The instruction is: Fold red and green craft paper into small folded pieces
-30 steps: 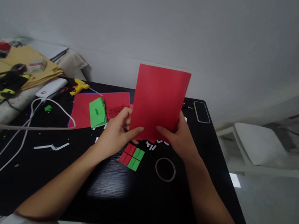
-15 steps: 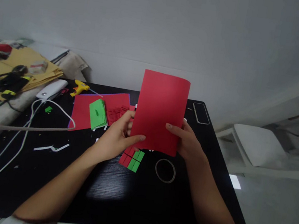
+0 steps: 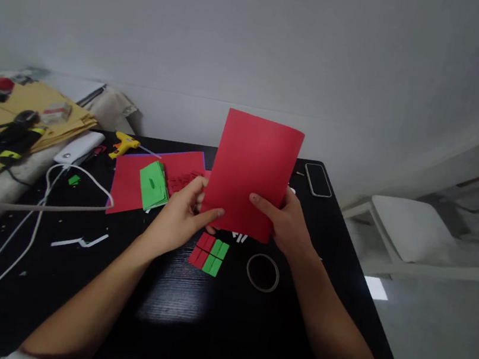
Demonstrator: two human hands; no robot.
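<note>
With my left hand (image 3: 187,211) and right hand (image 3: 290,220) I pinch the red sheet (image 3: 252,175) by its opposite lower edges, thumbs on its face, holding it raised above the black table (image 3: 270,334) (red-and-green tiles (image 3: 209,253) lie just below).

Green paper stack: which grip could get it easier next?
Probably left: the left grip looks closer to the green paper stack. The right grip is farther across, and both hold red paper.

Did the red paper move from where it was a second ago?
Yes. The red paper has tipped clockwise, its top right corner dipping closer to the phone.
</note>
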